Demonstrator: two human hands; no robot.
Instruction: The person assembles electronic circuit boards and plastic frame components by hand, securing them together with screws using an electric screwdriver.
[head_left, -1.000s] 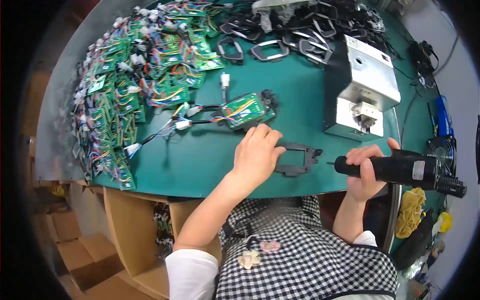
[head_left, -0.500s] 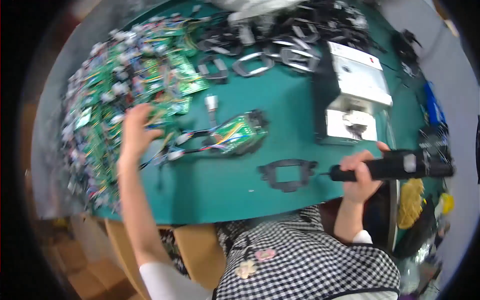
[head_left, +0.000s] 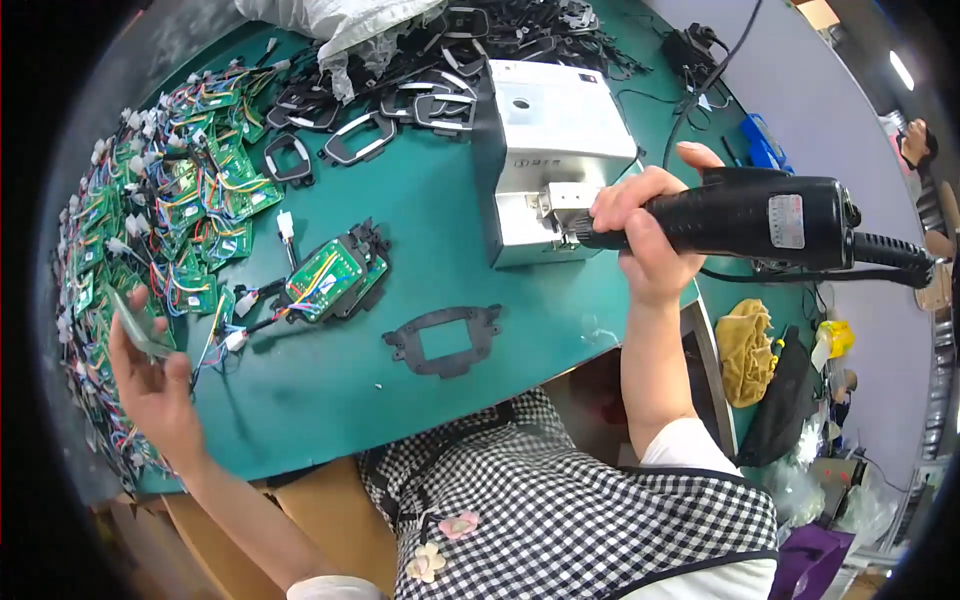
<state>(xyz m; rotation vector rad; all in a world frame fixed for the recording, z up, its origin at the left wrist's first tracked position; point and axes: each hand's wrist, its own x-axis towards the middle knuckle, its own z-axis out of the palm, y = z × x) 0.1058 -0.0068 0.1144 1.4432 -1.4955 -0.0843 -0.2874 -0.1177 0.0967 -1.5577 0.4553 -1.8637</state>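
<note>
My right hand (head_left: 645,235) grips a black electric screwdriver (head_left: 760,215), its tip held at the front of a white box-shaped machine (head_left: 545,140). My left hand (head_left: 155,375) is at the table's left edge, fingers pinching a thin flat piece (head_left: 138,325) beside the pile of green circuit boards (head_left: 170,215) with coloured wires. A flat black frame (head_left: 447,340) lies loose on the green table (head_left: 330,390) in front of me. A green board sitting in a black frame (head_left: 330,275) rests to its left.
Several black frames (head_left: 380,95) are heaped at the back with a white plastic bag (head_left: 335,20). A yellow cloth (head_left: 745,345) and dark bags lie off the right table edge. The screwdriver's cable (head_left: 885,255) trails right.
My left hand moved from the black frame to the board pile at the left and picked up a thin piece. My right hand carried the screwdriver up to the white machine.
</note>
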